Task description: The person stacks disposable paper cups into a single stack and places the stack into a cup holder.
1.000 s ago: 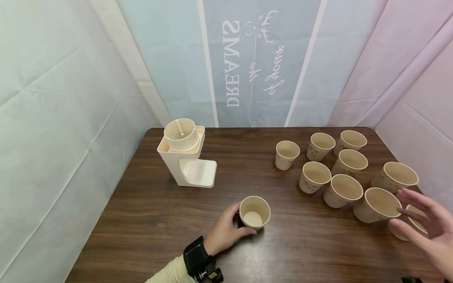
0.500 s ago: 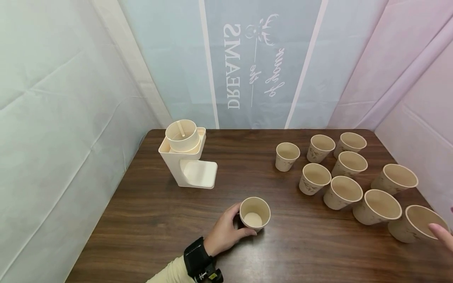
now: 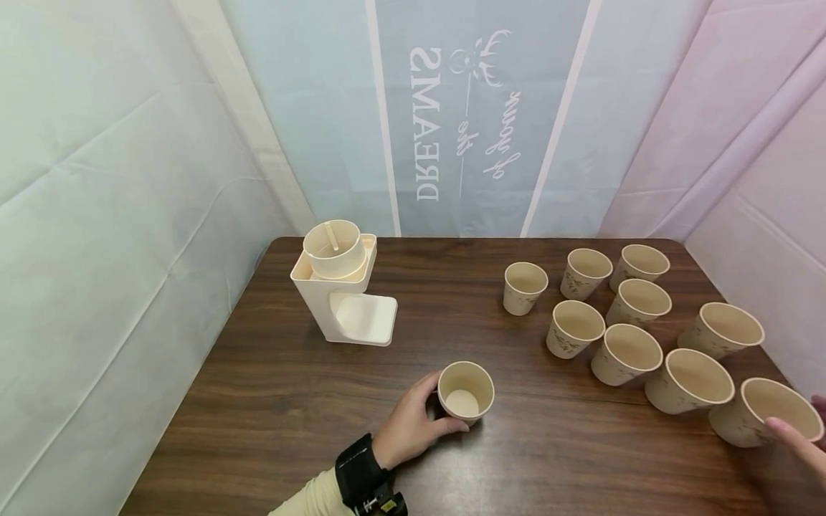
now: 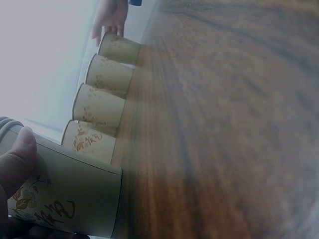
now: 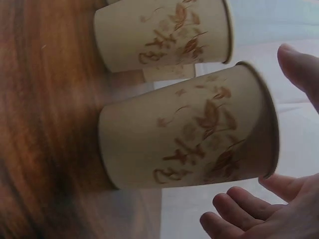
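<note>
My left hand (image 3: 413,423) grips an upright paper cup (image 3: 466,390) on the table, thumb on its near side and fingers on the far left. The left wrist view shows this cup's printed side (image 4: 65,189) and my thumb pressing near its rim. At the right edge, my right hand (image 3: 803,437) is spread about the nearest paper cup (image 3: 742,423) of the group. In the right wrist view that cup (image 5: 189,134) stands between the thumb and the fingers; the thumb is clear of it, and one finger (image 5: 284,186) is at the rim.
Several more paper cups (image 3: 629,351) stand upright in rows on the right of the dark wooden table (image 3: 290,430). A cream stand (image 3: 316,301) with a round hopper on top and a flat base (image 3: 368,319) is at the back left. Cloth hangs around the table.
My right hand moved right, almost out of the head view, then came back a little beside the nearest cup in the group. My left hand and its cup have stayed in place.
</note>
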`<state>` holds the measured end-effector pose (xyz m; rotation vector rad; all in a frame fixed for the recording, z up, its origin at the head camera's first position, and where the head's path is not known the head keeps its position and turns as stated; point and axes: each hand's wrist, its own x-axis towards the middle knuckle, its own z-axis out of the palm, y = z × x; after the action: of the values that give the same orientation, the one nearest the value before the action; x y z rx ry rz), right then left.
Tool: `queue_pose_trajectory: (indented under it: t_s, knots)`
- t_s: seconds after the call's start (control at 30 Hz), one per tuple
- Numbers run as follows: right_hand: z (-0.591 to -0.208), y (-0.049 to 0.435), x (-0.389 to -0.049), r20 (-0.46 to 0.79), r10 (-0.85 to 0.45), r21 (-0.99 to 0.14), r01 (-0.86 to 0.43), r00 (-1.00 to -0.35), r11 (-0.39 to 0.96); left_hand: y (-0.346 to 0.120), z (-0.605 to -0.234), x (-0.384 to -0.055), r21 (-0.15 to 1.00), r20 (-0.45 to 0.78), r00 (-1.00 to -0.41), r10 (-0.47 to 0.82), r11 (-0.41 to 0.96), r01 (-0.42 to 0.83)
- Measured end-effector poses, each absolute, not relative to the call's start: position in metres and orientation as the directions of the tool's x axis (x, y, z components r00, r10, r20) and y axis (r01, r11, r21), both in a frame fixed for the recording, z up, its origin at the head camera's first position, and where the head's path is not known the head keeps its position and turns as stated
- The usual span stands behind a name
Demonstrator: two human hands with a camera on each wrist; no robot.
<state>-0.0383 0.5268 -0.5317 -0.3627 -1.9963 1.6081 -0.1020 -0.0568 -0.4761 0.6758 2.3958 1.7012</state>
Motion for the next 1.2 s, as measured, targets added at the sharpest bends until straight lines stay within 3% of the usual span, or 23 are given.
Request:
queue_pose_trajectory:
  t_s: [0.07,0.23,0.3,0.5,0.63,0.93,1.2]
  knots:
    - [-0.516,0.511,-0.035,0.245,0.483,-0.964,-0.159,-0.841,0.213,-0.057,-0.476,-0.102,0.923,0.153,-0.891,0.427,0.262,0.284]
    - [-0.478,0.471,-0.030,0.295,0.418,-0.924,-0.145,-0.859,0.355,-0.057,-0.475,-0.103,0.924,0.157,-0.889,0.431,0.253,0.286]
    - [-0.482,0.472,-0.029,0.274,0.466,-0.910,-0.070,-0.841,0.409,-0.056,-0.475,-0.103,0.923,0.159,-0.889,0.430,0.255,0.289]
    - [-0.517,0.501,-0.033,0.137,0.575,-0.952,0.052,-0.806,0.301,-0.057,-0.475,-0.103,0.918,0.170,-0.885,0.433,0.256,0.302]
    - [-0.522,0.504,-0.032,0.143,0.583,-0.978,-0.022,-0.800,0.209,-0.056,-0.476,-0.102,0.915,0.171,-0.887,0.429,0.264,0.304]
    - [-0.492,0.463,-0.025,0.167,0.566,-0.981,-0.191,-0.808,0.018,-0.056,-0.477,-0.102,0.918,0.167,-0.891,0.422,0.263,0.296]
    - [-0.497,0.461,-0.029,0.248,0.532,-0.952,-0.306,-0.810,-0.022,-0.056,-0.477,-0.102,0.915,0.171,-0.888,0.426,0.266,0.304]
